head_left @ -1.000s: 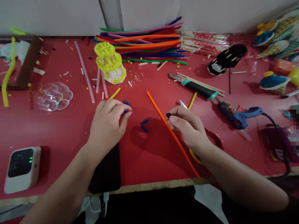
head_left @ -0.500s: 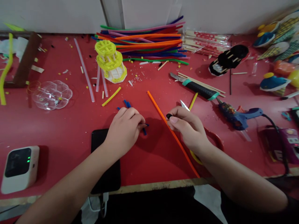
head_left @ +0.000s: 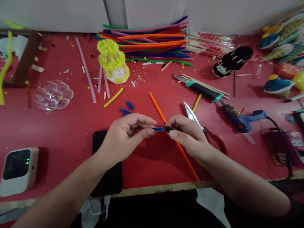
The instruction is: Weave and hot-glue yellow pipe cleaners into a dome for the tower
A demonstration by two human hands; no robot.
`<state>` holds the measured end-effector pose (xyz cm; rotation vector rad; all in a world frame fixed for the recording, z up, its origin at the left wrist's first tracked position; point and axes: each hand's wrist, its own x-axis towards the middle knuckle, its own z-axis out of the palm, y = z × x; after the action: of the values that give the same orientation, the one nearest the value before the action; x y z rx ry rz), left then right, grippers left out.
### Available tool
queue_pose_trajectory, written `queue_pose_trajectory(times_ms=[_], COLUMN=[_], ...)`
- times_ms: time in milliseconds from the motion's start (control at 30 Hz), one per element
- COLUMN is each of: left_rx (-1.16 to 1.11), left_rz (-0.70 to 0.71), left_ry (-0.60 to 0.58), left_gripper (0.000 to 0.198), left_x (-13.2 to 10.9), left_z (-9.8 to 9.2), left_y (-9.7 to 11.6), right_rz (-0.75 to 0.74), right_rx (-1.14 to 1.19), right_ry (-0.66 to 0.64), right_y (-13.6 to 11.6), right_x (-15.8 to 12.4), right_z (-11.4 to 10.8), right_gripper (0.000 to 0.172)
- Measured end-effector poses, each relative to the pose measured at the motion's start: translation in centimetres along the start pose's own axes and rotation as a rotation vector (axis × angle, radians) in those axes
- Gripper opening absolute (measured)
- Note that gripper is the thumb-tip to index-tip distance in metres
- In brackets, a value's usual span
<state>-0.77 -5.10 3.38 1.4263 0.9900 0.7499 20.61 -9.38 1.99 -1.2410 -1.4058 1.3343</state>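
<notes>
Between thumb and fingers, my left hand pinches a short blue pipe cleaner piece that points right. My right hand pinches a small black fuzzy piece, probably coiled pipe cleaner. The two pieces almost meet above the table; I cannot tell whether they touch. Beneath my right hand an orange pipe cleaner lies slantwise. Scissors with red handles rest partly under that hand. Several other short blue pieces lie just beyond my left hand.
A phone lies under my left forearm. A glue gun and a utility knife are on the right. Further back stand a yellow tiered model, a black tiered model and a heap of pipe cleaners.
My left hand has picked up a blue piece from the table and brought it right, towards the black piece. My right hand has shifted slightly left and down, uncovering more of the scissors.
</notes>
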Motion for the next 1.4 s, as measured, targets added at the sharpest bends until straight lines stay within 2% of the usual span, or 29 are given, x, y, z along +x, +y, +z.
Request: queue_pose_trajectory(times_ms=[100, 233, 367, 500, 933, 1400], left_rx=[-0.05, -0.002, 0.073, 0.108, 0.269, 0.289], left_rz=[-0.061, -0.075, -0.062, -0.074, 0.03, 0.03], left_ry=[-0.036, -0.013, 0.034, 0.024, 0.06, 0.077], left_gripper=[0.014, 0.005, 0.009, 0.014, 0.012, 0.014], left_x=[-0.06, 0.06, 0.18, 0.04, -0.22, -0.53], left_z=[0.16, 0.07, 0.0, 0.18, 0.42, 0.61], left_y=[0.15, 0.05, 0.0, 0.18, 0.08, 0.38], right_rz=[-0.044, -0.047, -0.026, -0.023, -0.059, -0.041], right_rx=[-0.011, -0.012, -0.017, -0.042, -0.197, -0.22], right_ry=[-0.023, -0.018, 0.0, 0.013, 0.044, 0.054], right_y=[0.28, 0.43, 0.21, 0.04, -0.29, -0.55], right_x=[-0.23, -0.29, -0.26, -0.21, -0.09, 0.04], right_z=[-0.28, -0.41, -0.3, -0.16, -0.11, 0.08], right_gripper=[0.022, 0.021, 0.021, 0.021, 0.014, 0.011])
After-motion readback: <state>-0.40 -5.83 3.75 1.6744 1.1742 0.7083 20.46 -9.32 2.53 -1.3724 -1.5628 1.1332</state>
